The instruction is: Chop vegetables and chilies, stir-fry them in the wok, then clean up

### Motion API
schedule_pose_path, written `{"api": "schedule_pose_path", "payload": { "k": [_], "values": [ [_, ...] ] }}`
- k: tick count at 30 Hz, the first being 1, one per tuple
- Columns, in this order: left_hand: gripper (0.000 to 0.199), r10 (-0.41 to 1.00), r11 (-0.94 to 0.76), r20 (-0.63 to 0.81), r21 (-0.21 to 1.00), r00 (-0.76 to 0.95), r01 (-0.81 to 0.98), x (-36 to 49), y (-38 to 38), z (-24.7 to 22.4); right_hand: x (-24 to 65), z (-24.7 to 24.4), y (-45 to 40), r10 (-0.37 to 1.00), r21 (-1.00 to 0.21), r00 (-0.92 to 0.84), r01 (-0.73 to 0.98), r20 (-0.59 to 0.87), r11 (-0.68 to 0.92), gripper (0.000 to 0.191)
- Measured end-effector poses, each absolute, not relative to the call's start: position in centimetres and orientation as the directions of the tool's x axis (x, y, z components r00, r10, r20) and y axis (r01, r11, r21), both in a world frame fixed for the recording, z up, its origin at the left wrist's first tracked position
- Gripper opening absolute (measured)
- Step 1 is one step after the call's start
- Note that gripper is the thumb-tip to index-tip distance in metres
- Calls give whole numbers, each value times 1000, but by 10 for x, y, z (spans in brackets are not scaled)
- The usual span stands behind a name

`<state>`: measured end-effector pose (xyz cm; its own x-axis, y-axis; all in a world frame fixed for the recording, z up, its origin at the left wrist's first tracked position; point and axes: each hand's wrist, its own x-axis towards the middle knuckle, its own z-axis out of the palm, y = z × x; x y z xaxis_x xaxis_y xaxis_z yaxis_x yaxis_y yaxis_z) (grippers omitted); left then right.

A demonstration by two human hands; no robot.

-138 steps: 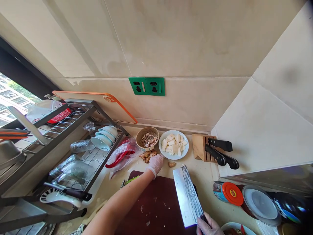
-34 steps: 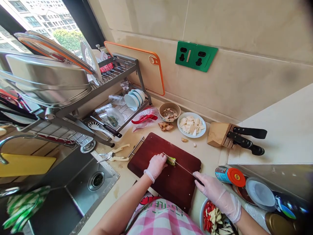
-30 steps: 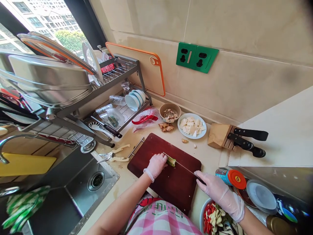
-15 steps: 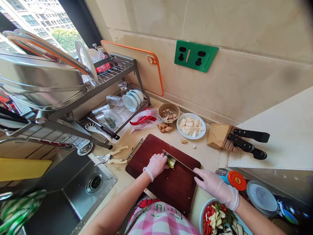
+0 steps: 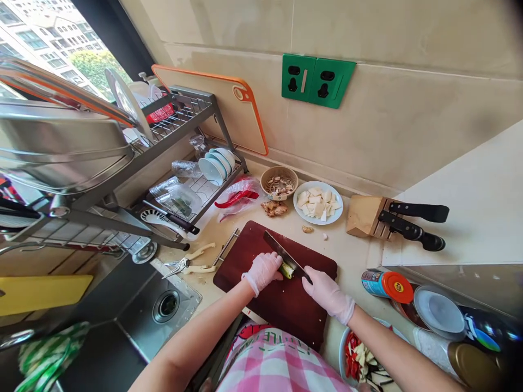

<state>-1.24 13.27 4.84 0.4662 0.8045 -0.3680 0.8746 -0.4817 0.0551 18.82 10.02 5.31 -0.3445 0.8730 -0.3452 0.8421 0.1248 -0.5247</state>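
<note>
Grips the knife [image 5: 278,248] by its handle in the closed right hand [image 5: 327,292], slanting it over the board [image 5: 300,316]. Holds the green vegetable [image 5: 287,269] against the board, beside the blade, with the curled fingers of the left hand [image 5: 265,271]. Faces, beyond the board on the tabletop [image 5: 351,261], a basket [image 5: 265,189], a plate [image 5: 296,206] of pale slices [image 5: 318,202], and ginger [image 5: 274,209].

Glossy metal pot [image 5: 61,144], pale wooden knife block [image 5: 365,216], smooth matt dark-red board [image 5: 245,250].
</note>
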Motion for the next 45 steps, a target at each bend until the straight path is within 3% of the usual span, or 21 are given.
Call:
{"api": "schedule_pose_path", "payload": {
  "k": [6,12,17,20,26,32,36,39,42,45],
  "values": [
    [41,818,-469,-354,44,453,882,-18,141,57,190,43,80,932,-572,-235,820,-277,36,22],
    [20,766,-550,-377,35,520,835,-19,135,51,201,39,65,944,-652,-176,757,-278,-51,29],
    [29,785,-601,-235,-59,574,797,-35,111,37,220,57,48,909,-674,-252,738,-333,-43,24],
    [29,812,-568,-229,-95,537,818,-38,101,30,228,64,43,883,-652,-290,758,-369,-24,20],
    [22,813,-557,-255,-77,524,827,-36,97,27,232,73,43,855,-627,-341,778,-392,23,16],
    [20,803,-587,-176,-65,569,807,-38,95,20,235,80,45,843,-626,-356,779,-403,30,18],
    [13,806,-586,-79,24,586,810,-40,92,21,241,80,41,863,-624,-306,781,-403,-14,20],
    [12,838,-518,-115,145,534,843,-44,86,28,243,81,32,877,-667,-251,738,-410,-101,22],
    [5,920,-242,-207,369,333,897,-50,77,35,241,81,20,867,-691,-208,697,-453,-194,23],
    [6,957,90,-265,647,113,757,-54,71,37,238,82,7,851,-700,-210,676,-482,-230,25]
  ]
}}
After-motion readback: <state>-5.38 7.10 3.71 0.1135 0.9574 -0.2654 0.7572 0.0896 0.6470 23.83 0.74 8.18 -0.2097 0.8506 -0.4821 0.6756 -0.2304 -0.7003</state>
